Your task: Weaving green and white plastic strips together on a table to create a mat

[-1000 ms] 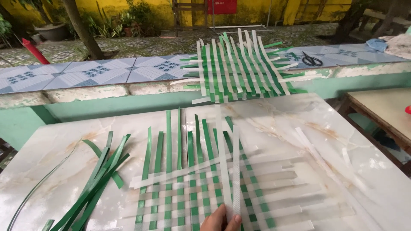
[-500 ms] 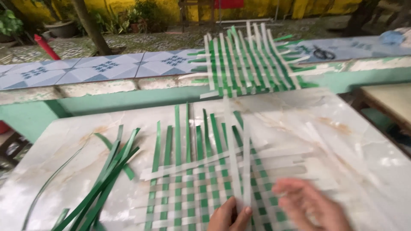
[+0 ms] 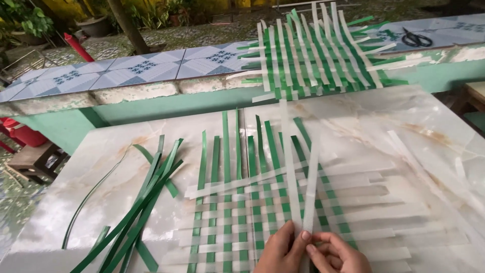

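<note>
At the bottom edge of a glossy marble-look table (image 3: 101,167), the left hand (image 3: 283,250) and right hand (image 3: 336,253) meet, fingertips pinching a flat translucent white strip (image 3: 310,187) that rises over the half-woven green-and-white mat (image 3: 262,202), loose green strips (image 3: 141,202) fanned well to its left.

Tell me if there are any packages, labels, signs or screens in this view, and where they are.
None in view. The marble table holds only a half-woven mat of green and white strips and a loose pile of green strips. A finished woven mat and scissors lie on the tiled ledge behind.
</note>
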